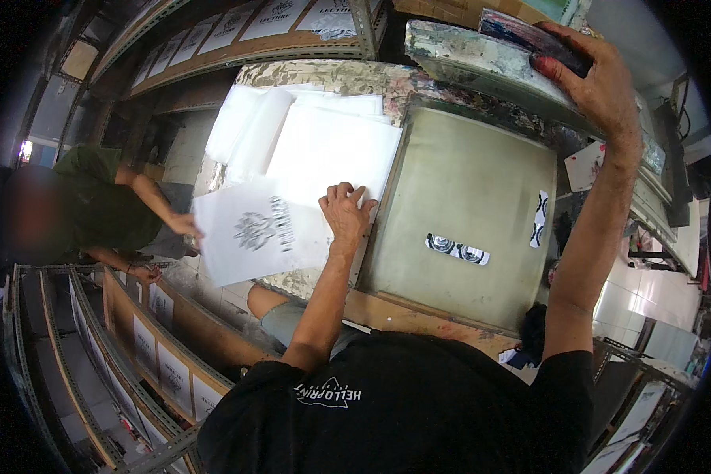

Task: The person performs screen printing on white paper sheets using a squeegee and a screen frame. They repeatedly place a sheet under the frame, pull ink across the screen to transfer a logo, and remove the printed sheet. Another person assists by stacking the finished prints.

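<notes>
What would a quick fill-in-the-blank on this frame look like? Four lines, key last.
1. The person's left hand lies over a stack of ____ sheets.
2. The right hand grips a dark tool, and its thumb is stained ____.
3. The greenish screen carries ____ black-and-white strips.
4. A co-worker's hand is at the picture's ____ edge of the printed sheet.

Missing words: white; red; two; left.
</notes>
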Demonstrator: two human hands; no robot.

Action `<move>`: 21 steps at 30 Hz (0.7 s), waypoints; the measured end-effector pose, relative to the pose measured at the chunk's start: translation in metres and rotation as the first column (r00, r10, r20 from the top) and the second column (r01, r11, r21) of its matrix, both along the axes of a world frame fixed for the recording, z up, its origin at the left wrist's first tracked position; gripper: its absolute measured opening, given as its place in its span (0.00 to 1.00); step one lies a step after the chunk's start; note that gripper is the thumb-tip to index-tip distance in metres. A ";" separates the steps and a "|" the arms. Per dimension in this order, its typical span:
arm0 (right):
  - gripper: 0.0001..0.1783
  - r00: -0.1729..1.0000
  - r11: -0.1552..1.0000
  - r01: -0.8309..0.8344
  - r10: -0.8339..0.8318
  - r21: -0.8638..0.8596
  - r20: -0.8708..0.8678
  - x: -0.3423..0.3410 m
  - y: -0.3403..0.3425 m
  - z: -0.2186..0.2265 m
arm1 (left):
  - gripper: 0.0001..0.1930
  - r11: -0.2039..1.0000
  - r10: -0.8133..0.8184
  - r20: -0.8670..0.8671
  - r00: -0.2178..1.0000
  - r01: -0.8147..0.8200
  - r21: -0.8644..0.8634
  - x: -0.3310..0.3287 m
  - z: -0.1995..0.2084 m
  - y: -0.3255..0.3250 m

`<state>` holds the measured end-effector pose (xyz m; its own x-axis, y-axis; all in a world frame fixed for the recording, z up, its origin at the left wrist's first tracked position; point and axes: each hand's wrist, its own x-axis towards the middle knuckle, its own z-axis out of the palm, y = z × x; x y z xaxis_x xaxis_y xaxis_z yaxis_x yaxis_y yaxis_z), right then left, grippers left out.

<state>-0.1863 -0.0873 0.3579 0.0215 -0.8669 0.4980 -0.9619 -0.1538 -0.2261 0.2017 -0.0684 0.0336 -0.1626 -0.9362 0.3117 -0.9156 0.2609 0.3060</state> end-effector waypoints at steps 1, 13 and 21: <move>0.30 1.000 1.000 -0.004 0.004 -0.014 -0.012 -0.001 -0.001 -0.001 | 0.17 1.000 0.005 0.002 1.000 -0.005 0.014 0.001 -0.001 0.001; 0.30 0.999 0.999 -0.043 0.043 -0.026 -0.005 -0.001 -0.005 0.000 | 0.04 0.990 0.009 -0.508 0.862 -0.078 -0.114 -0.009 0.044 -0.038; 0.28 0.995 0.995 0.001 -0.011 -0.103 -0.101 0.009 0.005 0.011 | 0.20 0.816 -0.513 -0.075 0.855 0.513 0.266 -0.086 0.041 0.022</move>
